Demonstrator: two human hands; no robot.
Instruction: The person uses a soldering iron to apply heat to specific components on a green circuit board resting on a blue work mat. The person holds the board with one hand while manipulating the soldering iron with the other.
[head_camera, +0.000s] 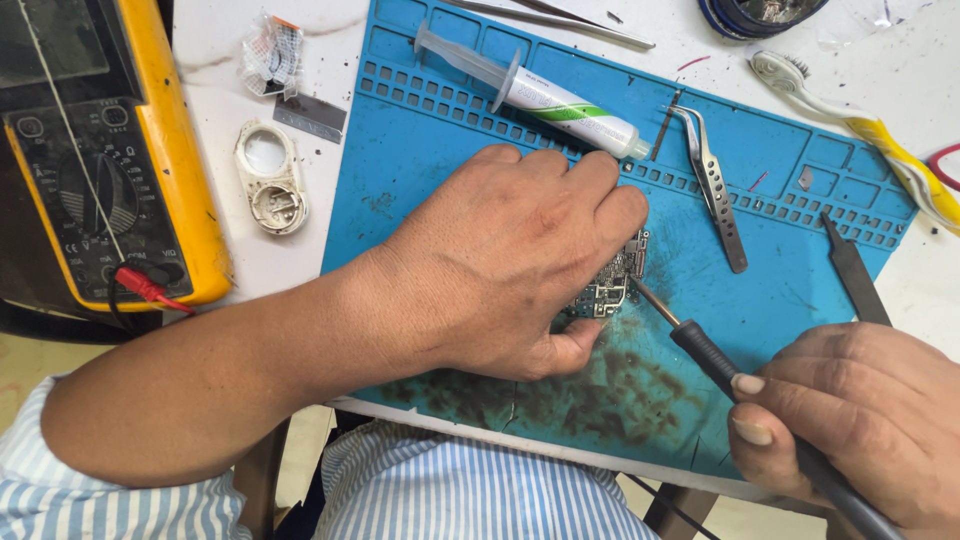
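A left hand (520, 260) presses a small circuit board (612, 285) flat against a blue repair mat (420, 150), the board half-hidden beneath its fingers, while the right hand (860, 420) grips a soldering iron (715, 362), tip touching the board's edge.

Worktop (300, 255): white, smooth surface with faint grey veining, lightly speckled with dark crumbs; its near edge runs across the lower part of the view.
Mat (420, 150): blue work mat lying flat on the worktop, with rows of small moulded compartments along its far edge and dark scorched smudges near its front edge.
Floor (20, 365): pale, yellowish tone, glimpsed below the worktop's edge at lower left.
Furniture: a dark leg (672, 510) shows under the worktop's front edge.
Light: even and bright, soft shadows only.
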